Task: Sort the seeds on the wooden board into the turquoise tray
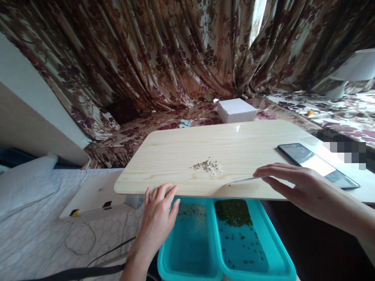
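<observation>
We could scatter grains (208, 168) over the near edge of the surface (164, 156) (left hand (159, 208) there, loosely open, seemingly empty) if our right hand (303, 183) jerks its pinched strip (243, 180).

We're holding a thin strip (243, 180) in our right hand (304, 185), near a tablet (315, 162); our left hand (159, 210) is touching the tabletop (172, 150) at its front edge. Small pile of pale and dark grains (208, 167) is lying on top. Below, left teal bin (187, 255) is holding scattered grains (199, 222), right teal bin (265, 232) a green heap (233, 212).
</observation>
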Available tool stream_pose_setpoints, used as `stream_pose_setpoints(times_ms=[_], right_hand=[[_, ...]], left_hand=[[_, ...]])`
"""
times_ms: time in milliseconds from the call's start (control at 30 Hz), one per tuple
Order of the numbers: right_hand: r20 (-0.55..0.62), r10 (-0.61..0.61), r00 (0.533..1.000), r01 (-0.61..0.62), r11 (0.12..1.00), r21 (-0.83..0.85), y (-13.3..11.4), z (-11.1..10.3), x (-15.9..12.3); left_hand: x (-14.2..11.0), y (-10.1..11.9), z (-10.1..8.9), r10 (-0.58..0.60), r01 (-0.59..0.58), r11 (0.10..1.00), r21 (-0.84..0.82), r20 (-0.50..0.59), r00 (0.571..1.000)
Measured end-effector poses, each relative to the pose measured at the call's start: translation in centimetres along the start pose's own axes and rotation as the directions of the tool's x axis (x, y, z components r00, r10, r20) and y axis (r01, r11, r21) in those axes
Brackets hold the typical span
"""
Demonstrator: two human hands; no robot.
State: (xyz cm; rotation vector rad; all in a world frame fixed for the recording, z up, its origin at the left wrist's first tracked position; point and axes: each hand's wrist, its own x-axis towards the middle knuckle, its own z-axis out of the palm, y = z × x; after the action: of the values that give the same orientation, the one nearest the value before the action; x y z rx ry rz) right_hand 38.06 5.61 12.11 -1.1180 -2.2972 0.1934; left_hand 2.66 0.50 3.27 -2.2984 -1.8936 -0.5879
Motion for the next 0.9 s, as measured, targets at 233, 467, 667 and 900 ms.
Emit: stream_pose_setpoints(times_ms=[233,467,667,900], right_hand=[[-0.047,-0.054,0.997,0.054,0.999,-0.006,-0.6,-1.0,-2.0],[-0.118,0.037,0.992,-0.064,0.971,-0.232,-1.5,1.0,0.4],[-0.084,0.016,0.996,-0.046,0.929,-0.367,-2.0,3.0,1.6],[-0.088,-0.008,0.996,-0.022,0.941,-0.338,-3.5,3.8,2.0]], left_hand=[[0.1,0.1,-0.1,-0.022,0.022,1.000,0.005,0.026,0.999],[0.1,0.1,-0.2,-0.009,0.009,1.000,0.001,0.024,1.000],[0.0,0.2,-0.2,-0.019,0.020,1.000,-0.012,0.010,1.000],[0.2,0.3,-0.5,-0.046,0.048,0.998,-0.029,0.045,0.998]])
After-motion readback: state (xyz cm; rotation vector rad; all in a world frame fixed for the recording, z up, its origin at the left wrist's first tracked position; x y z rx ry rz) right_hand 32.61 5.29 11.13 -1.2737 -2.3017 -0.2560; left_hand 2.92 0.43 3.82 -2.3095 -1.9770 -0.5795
